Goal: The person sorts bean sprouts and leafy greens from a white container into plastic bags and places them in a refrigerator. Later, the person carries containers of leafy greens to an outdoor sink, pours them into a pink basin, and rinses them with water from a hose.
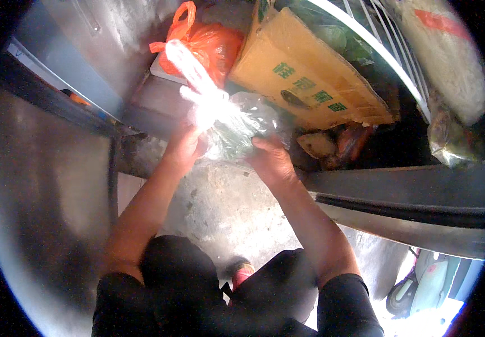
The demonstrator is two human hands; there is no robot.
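We see a clear plastic bag (pixel 237 126) with green leafy contents held up between both hands, over a stained concrete floor (pixel 225 208) and just in front of the open lower shelf of a steel cabinet. The left hand (pixel 185 147) is closed around the bag's near-left side, fingers curled into the plastic; the bag's twisted neck rises from that grip as a bright, washed-out strip. The right hand (pixel 272 160) lies against the bag's right side, fingers bent and gripping the film. Just behind the clear bag, up and left, sits an orange plastic bag (pixel 211 48) with a looped handle, resting on a pale flat slab (pixel 164 70). Right of the clear bag leans a tan cardboard box (pixel 304 78), tilted, with a row of green printed characters and one small dark oval mark along its face. Behind the box we note green vegetables (pixel 338 39), partly hidden. Below the box, close to the right hand, lie brownish lumps (pixel 332 143), too dim to identify. Farther right of the clear bag, a white wire rack (pixel 391 53) slants across, and beyond it a large pale sack (pixel 450 62) with a red patch. The steel door edge (pixel 400 191) runs under the right side.
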